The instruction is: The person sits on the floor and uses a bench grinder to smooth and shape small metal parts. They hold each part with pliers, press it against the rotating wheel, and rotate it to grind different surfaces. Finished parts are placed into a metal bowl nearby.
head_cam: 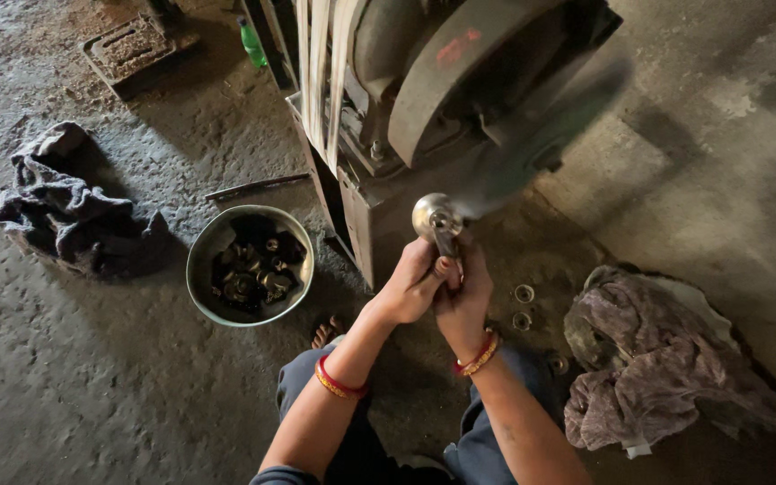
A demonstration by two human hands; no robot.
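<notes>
i judge the shiny metal fitting (436,218), pinched by its stem in my closed left hand (410,287) and right hand (464,292) near the blurred buffing wheel (545,135), rigid, dense and slick.

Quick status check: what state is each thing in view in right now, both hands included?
Left hand: closed on the metal part, from the left.
Right hand: closed on the same part.
Metal part: shiny, held up against the wheel.
Wheel: blurred, apparently spinning.
Steel bowl: upright on the floor, holding dark parts.
Small rings: loose on the floor.
Green bottle: upright, far back.
</notes>
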